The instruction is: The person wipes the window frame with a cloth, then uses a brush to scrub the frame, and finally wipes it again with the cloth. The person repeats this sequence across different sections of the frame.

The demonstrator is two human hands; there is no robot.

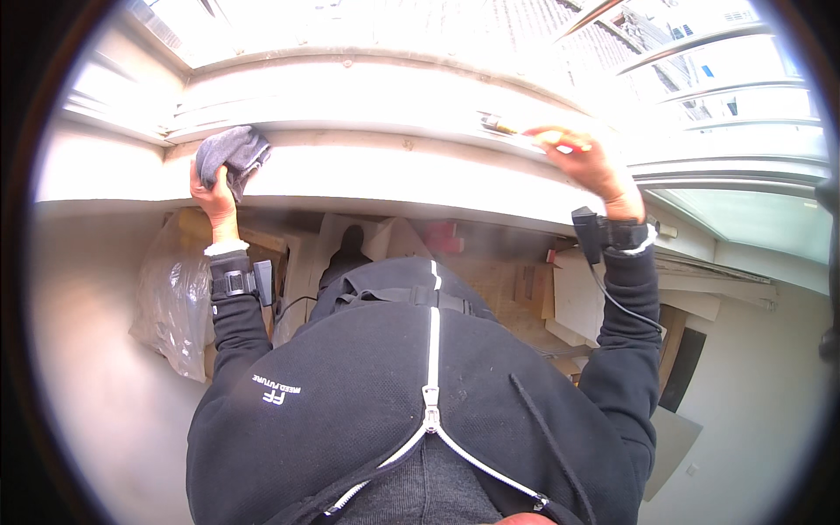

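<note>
My left hand (213, 193) grips a bunched dark grey cloth (230, 154) above the left part of a white window sill (367, 157). At the right, my right hand (584, 161) holds what looks like a small brush (502, 125) by its red handle. Its head points left, at the window frame's lower track (407, 130). Bright glare washes out the sill there, so I cannot tell whether the brush touches the track.
Below the sill at left hangs a clear plastic bag (174, 308). White boards (581, 298) lean at the lower right, near a cardboard piece (518, 289). Metal bars (709, 46) cross outside the window, before a tiled roof (525, 26). A frosted pane (768, 216) stands at right.
</note>
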